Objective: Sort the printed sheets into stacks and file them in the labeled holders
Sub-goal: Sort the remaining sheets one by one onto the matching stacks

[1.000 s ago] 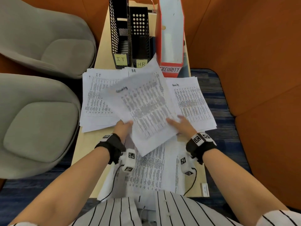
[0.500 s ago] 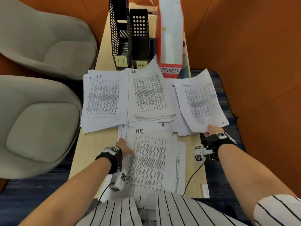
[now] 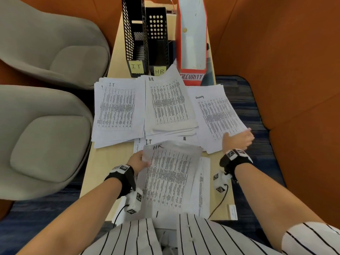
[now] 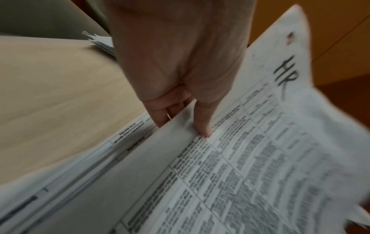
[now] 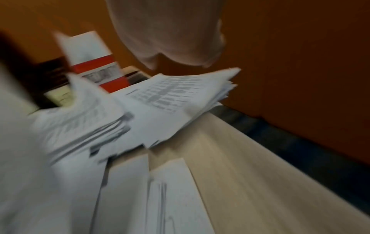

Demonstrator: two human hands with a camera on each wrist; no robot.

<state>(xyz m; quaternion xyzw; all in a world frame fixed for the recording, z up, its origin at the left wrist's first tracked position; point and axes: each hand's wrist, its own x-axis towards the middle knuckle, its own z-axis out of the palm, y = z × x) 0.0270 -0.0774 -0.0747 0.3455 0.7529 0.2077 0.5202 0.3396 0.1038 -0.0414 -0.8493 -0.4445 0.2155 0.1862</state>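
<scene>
A: HR sheet [image 3: 169, 173] — where?
B: At 6 o'clock on the table [image 3: 103, 162], lifted off the unsorted pile [image 3: 202, 183]. Left hand [image 3: 137, 161] pinches its left edge, thumb [image 4: 202, 120] on top, fingers beneath.
A: Right hand [image 3: 237, 139]?
B: At 3 o'clock, flat on the Security stack [image 3: 217, 115], fingers straight, gripping nothing.

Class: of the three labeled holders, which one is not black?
The SECURITY holder, rightmost: it is red and white, while the IT holder and HR holder are black.
</scene>
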